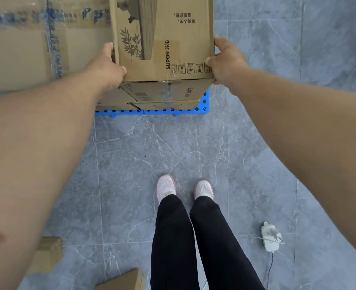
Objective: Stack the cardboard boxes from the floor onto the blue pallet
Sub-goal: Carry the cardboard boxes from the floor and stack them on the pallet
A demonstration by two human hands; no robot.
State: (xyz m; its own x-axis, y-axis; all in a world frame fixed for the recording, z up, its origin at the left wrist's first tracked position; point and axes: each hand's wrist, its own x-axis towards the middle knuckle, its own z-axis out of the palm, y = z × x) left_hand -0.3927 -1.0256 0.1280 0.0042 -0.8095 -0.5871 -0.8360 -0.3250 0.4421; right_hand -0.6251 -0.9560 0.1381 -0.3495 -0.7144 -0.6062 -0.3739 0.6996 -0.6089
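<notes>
I see my left hand (108,63) and right hand (225,59) gripping the sides of a SUPOR box (164,38), atop stacked boxes (162,95) on the blue pallet (173,110). Grey marble tiles (152,143) below; two boxes (47,254) remain on them near my feet, and a power strip (269,237) lies to the right.

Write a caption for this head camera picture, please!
Both hands, left and right, grip a printed brown cardboard box atop boxes on the blue plastic pallet.

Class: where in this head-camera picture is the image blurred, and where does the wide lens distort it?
Head view: the taped box at upper left is smeared by blur; the SUPOR box between the hands reads sharp; forearms balloon towards the edges, a wide-angle effect; lighting is soft, without hard shadows.
</notes>
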